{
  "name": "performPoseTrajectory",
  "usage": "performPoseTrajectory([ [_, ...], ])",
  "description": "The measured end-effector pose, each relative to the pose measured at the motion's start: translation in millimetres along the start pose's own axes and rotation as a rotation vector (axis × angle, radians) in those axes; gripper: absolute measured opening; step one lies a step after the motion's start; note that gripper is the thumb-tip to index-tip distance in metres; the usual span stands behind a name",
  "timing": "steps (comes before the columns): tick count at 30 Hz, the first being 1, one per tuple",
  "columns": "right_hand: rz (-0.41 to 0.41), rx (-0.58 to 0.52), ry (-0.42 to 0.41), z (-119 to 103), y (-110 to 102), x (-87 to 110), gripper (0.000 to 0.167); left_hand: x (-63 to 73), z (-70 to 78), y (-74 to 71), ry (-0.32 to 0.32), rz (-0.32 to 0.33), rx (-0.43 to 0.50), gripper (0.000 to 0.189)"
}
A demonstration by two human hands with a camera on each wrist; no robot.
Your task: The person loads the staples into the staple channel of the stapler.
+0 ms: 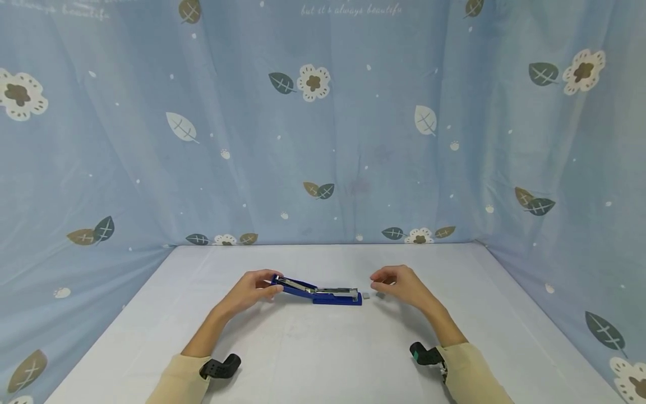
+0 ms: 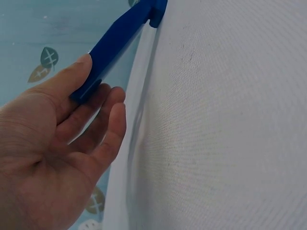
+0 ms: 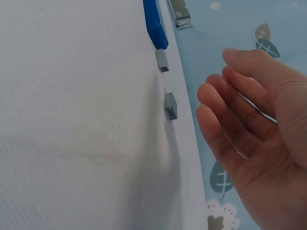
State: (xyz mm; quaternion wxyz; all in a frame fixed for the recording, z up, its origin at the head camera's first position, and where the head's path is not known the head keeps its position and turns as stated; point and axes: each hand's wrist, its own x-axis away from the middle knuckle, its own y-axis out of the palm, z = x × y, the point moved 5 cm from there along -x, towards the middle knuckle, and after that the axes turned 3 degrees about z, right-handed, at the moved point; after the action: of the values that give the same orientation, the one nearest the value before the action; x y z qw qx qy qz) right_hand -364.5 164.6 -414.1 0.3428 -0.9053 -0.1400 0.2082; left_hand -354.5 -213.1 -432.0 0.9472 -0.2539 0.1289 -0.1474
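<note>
A blue stapler [image 1: 337, 301] lies unfolded on the white table, its metal magazine exposed. My left hand [image 1: 252, 290] pinches the raised end of its cover [image 2: 115, 45] between thumb and fingers; the other end of the stapler rests on the tabletop. Off the stapler's right end lie two small grey strips of staples, one near the base [image 3: 162, 60] and one farther right [image 3: 171, 106]. My right hand [image 1: 401, 284] hovers by the farther strip, fingers loosely bent. Nothing shows between its thumb and fingers in the right wrist view.
A white cloth-covered table [image 1: 303, 353] spreads beneath both hands. Blue curtains [image 1: 353, 140] printed with leaves and flowers hang behind it and along both sides. Each wrist wears a black camera mount, one on the left [image 1: 221, 367] and one on the right [image 1: 425, 354].
</note>
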Motion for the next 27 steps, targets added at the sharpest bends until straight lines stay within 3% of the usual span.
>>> performPoseTrajectory([
  [27,0.002,0.034,0.102,23,-10,5.8,0.026,-0.2,0.6,-0.5,0.019,0.014,-0.045,0.041],
])
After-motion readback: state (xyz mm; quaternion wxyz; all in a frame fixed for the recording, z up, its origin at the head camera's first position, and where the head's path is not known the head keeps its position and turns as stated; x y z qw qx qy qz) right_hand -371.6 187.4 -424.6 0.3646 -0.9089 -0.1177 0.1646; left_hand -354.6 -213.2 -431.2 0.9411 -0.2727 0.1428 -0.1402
